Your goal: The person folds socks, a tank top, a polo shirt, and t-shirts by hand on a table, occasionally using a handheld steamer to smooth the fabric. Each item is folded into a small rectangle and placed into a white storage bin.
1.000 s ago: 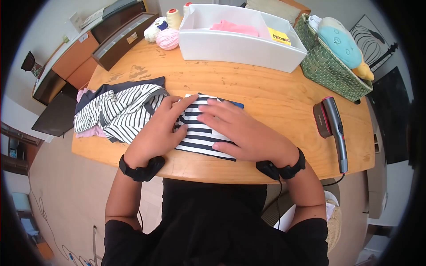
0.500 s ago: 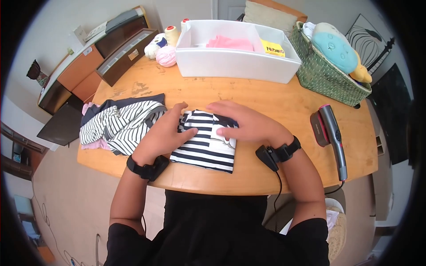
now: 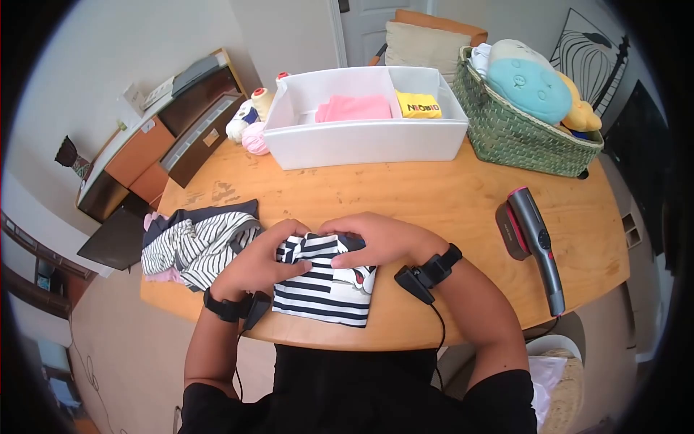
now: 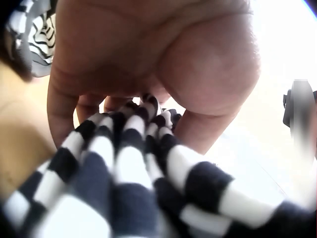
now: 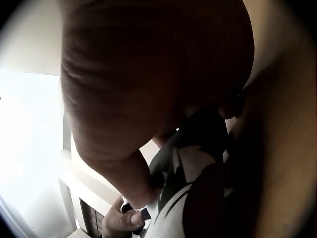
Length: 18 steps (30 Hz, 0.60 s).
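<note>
A folded shirt (image 3: 322,293) with black and white stripes and a cartoon print lies before me near the front edge of the table. My left hand (image 3: 264,262) grips its far left side, thumb on top; in the left wrist view the striped cloth bunches into ridges between thumb and fingers. My right hand (image 3: 383,239) holds the far right part, the thumb over the print and the fingers round the far edge. Dark cloth and part of the print (image 5: 198,166) show under the right palm in the right wrist view.
Left lies a heap of striped clothes (image 3: 199,246). Behind stands a white divided bin (image 3: 369,143) with pink cloth (image 3: 354,108) and a yellow pack (image 3: 418,106). A green basket (image 3: 520,148) of plush toys, yarn balls (image 3: 255,139) and a corded handheld steamer (image 3: 536,242) are also on the table.
The hands went from lying spread over the shirt to gripping its far part from both sides, uncovering the print. The head view has tilted up, so the table appears lower.
</note>
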Each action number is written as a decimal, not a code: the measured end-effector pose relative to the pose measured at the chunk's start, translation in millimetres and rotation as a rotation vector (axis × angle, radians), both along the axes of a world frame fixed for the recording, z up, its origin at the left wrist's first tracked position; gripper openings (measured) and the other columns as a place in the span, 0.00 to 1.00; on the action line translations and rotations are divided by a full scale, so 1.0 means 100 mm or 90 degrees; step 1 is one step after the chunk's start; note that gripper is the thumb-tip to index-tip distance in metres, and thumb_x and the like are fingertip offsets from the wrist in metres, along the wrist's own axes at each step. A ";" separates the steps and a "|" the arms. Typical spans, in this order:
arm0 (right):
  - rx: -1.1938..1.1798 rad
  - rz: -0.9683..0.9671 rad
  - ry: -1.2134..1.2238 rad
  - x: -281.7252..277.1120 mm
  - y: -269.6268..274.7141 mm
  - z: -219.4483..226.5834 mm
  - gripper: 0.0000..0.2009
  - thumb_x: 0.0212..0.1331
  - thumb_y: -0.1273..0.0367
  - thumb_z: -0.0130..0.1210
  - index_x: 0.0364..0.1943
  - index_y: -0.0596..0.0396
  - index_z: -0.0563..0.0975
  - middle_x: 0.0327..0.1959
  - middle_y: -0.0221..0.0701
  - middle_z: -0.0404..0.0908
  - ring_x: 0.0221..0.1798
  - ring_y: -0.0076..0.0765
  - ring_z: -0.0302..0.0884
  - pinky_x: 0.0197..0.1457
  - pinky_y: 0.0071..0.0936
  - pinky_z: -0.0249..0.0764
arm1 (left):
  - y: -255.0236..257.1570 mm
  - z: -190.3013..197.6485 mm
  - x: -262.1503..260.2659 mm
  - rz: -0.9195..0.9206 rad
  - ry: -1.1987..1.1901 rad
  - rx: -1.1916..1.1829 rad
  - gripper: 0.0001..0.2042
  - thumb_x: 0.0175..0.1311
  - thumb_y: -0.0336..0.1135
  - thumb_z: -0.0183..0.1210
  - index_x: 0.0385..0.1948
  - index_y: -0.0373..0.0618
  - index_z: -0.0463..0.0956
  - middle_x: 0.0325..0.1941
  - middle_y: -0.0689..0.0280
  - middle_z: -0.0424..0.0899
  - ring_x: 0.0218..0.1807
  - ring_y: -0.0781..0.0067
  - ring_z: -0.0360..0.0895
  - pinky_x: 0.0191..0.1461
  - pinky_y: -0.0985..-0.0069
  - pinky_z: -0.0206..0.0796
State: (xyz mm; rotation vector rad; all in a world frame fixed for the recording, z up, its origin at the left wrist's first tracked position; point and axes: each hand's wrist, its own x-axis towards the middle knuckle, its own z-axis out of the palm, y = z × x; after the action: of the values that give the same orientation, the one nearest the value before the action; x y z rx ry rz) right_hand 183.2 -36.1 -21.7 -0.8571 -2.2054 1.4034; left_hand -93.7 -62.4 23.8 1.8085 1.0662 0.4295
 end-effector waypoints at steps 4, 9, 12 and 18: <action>-0.010 0.015 0.070 0.01 -0.04 0.11 0.27 0.64 0.56 0.70 0.61 0.58 0.80 0.55 0.43 0.88 0.55 0.39 0.85 0.59 0.35 0.79 | 0.05 0.13 0.20 -0.077 -0.021 0.080 0.26 0.61 0.25 0.73 0.62 0.43 0.75 0.51 0.65 0.80 0.54 0.77 0.76 0.59 0.77 0.69; 0.030 -0.111 0.128 0.08 -0.01 0.13 0.25 0.65 0.62 0.70 0.62 0.61 0.79 0.53 0.39 0.88 0.54 0.31 0.85 0.59 0.32 0.80 | 0.15 0.14 0.24 0.079 -0.126 0.066 0.41 0.60 0.26 0.73 0.76 0.47 0.61 0.59 0.65 0.72 0.62 0.72 0.72 0.68 0.72 0.66; 0.053 -0.206 0.274 0.11 0.06 0.03 0.23 0.64 0.65 0.70 0.59 0.62 0.78 0.52 0.37 0.87 0.53 0.28 0.83 0.58 0.31 0.80 | 0.33 0.06 -0.09 0.145 -0.193 0.189 0.41 0.68 0.47 0.70 0.78 0.45 0.57 0.66 0.61 0.71 0.69 0.64 0.73 0.66 0.65 0.72; -0.023 -0.225 0.453 0.17 0.10 0.24 0.25 0.67 0.70 0.66 0.65 0.58 0.72 0.56 0.30 0.82 0.57 0.23 0.78 0.62 0.28 0.77 | 0.42 -0.31 -0.11 0.082 -0.340 -0.047 0.45 0.73 0.63 0.63 0.79 0.37 0.57 0.75 0.55 0.71 0.77 0.60 0.70 0.74 0.60 0.69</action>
State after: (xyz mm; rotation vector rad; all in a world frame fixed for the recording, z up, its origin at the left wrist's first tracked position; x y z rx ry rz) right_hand 200.1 -25.9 2.0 -0.5898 -1.4223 1.3063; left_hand -105.1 -20.0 -7.2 1.4443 0.8083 0.8817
